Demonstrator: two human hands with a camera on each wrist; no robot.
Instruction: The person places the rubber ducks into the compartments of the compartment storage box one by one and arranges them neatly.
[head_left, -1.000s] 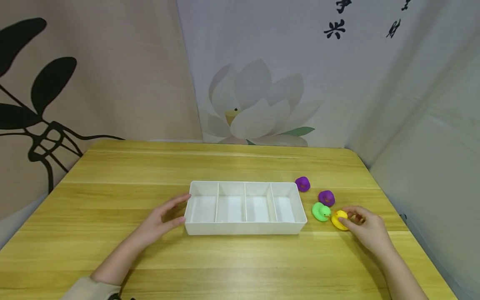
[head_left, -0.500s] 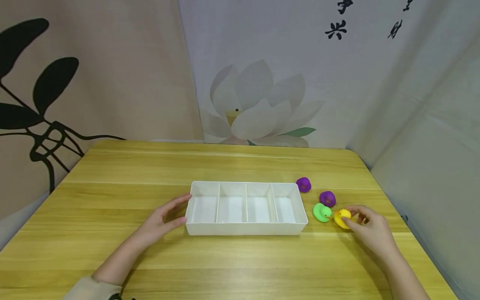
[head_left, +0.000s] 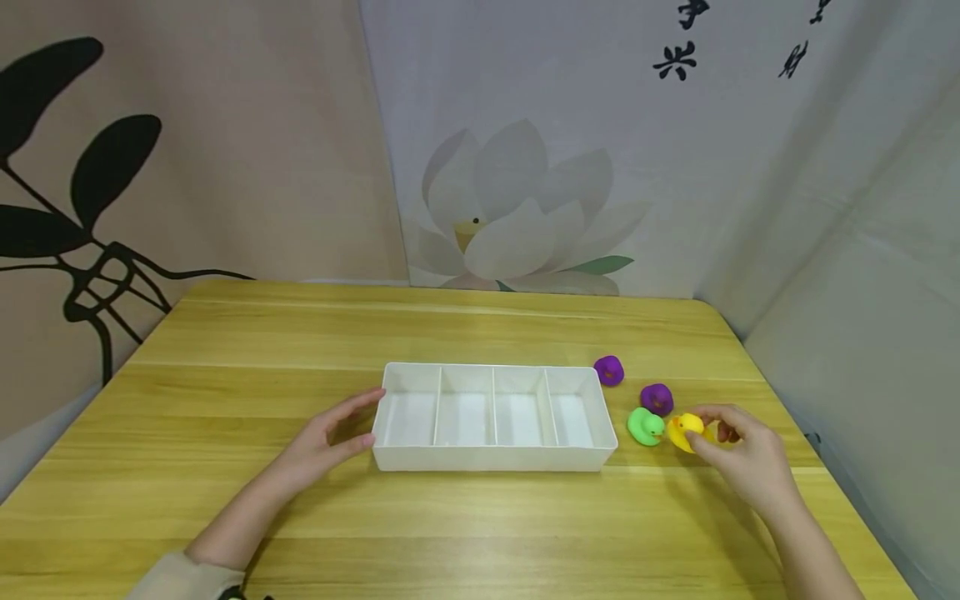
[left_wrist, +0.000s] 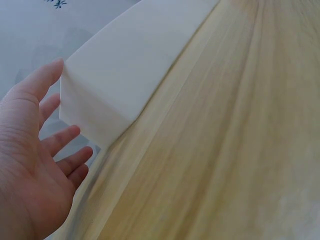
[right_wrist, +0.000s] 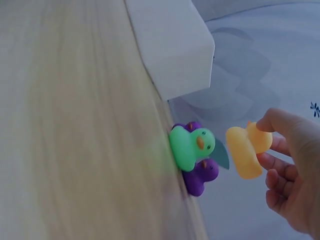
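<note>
My right hand (head_left: 742, 454) pinches a yellow rubber duck (head_left: 686, 432) by its head between thumb and fingers. In the right wrist view, that duck (right_wrist: 245, 150) hangs above the table surface. Just left of it sits a green rubber duck (head_left: 646, 426), and two purple rubber ducks (head_left: 657, 399) stand behind, one of them close to the box's back right corner. My left hand (head_left: 322, 446) touches the left end of a white box (head_left: 495, 458) with four-sided walls and several bare compartments. Its thumb (left_wrist: 47, 77) lies at the box's corner, with the fingers spread along the end wall.
The wooden table (head_left: 480, 533) carries the box near its middle and the ducks to the box's right. A printed cloth (head_left: 517, 208) with a lotus hangs behind the table's back edge, and plain cloth (head_left: 862, 292) hangs along the right side.
My right hand has raised the yellow duck slightly, and its shadow now spreads on the table. The left hand and the box stay in place; the head view has shifted a little.
</note>
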